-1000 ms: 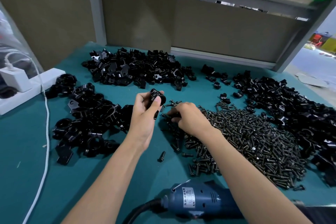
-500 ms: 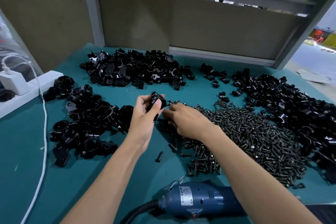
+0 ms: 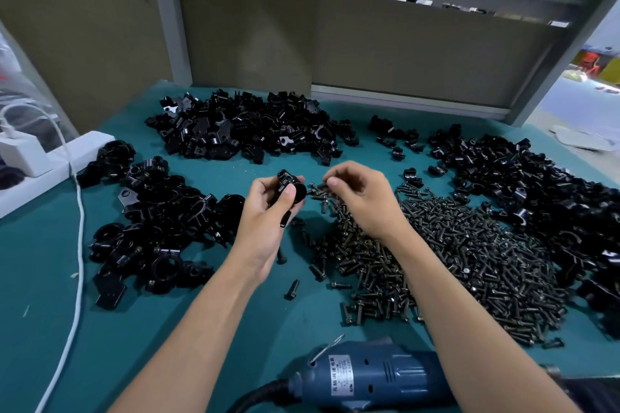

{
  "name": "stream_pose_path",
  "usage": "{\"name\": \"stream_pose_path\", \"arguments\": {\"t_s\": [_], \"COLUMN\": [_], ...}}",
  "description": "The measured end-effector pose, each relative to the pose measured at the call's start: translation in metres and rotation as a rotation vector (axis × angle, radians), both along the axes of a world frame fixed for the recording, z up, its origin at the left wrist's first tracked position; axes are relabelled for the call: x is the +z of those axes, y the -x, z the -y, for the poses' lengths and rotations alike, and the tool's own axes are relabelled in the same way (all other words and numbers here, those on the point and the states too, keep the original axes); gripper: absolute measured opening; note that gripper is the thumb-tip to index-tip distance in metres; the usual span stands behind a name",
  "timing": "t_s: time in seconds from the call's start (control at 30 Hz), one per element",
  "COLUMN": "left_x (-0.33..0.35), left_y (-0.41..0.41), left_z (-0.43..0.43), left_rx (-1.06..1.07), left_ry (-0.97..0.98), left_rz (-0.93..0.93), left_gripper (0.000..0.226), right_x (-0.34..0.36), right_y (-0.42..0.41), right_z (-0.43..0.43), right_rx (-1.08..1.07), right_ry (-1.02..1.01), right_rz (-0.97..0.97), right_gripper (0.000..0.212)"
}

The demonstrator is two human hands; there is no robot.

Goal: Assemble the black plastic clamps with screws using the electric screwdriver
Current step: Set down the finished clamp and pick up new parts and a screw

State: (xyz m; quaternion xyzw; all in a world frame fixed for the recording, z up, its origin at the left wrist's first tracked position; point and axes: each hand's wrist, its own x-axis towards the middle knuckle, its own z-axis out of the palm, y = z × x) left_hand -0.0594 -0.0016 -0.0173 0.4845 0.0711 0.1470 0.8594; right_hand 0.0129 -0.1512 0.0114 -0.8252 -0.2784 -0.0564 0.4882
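Note:
My left hand (image 3: 268,221) grips a black plastic clamp (image 3: 291,189) above the middle of the teal table. My right hand (image 3: 362,201) is raised just to its right, its thumb and fingers pinching a dark screw (image 3: 321,185) close to the clamp. A wide pile of dark screws (image 3: 446,258) lies under and right of my right hand. The blue electric screwdriver (image 3: 372,379) lies at the near edge, partly under my right forearm.
Heaps of black clamp parts lie at the left (image 3: 154,225), the back (image 3: 241,131) and the right (image 3: 536,188). A white power strip (image 3: 43,171) with a white cable (image 3: 79,245) sits at the far left. Brown panels wall the table's back.
My right hand has lifted off the screw pile with a screw and moved up beside the clamp. My left hand kept the clamp and stayed nearly in place.

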Motion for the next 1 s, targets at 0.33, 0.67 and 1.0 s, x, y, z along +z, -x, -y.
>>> {"name": "stream_pose_path", "arguments": {"t_s": [0.33, 0.67, 1.0], "left_x": [0.0015, -0.0029, 0.0020], "left_y": [0.0033, 0.0043, 0.0057], "left_z": [-0.0042, -0.0050, -0.0025], "left_rx": [-0.127, -0.241, -0.261], "left_ry": [0.180, 0.263, 0.337], "left_rz": [0.003, -0.007, -0.024], "left_gripper": [0.023, 0.047, 0.043], "right_x": [0.0022, 0.0057, 0.0101], "right_y": [0.0057, 0.0070, 0.0059], "right_z": [-0.0069, -0.0029, -0.0001], "right_rx": [0.163, 0.131, 0.001], "right_ry": [-0.138, -0.132, -0.184], "right_rz": [-0.186, -0.225, -0.069], "right_gripper": [0.018, 0.009, 0.015]}}
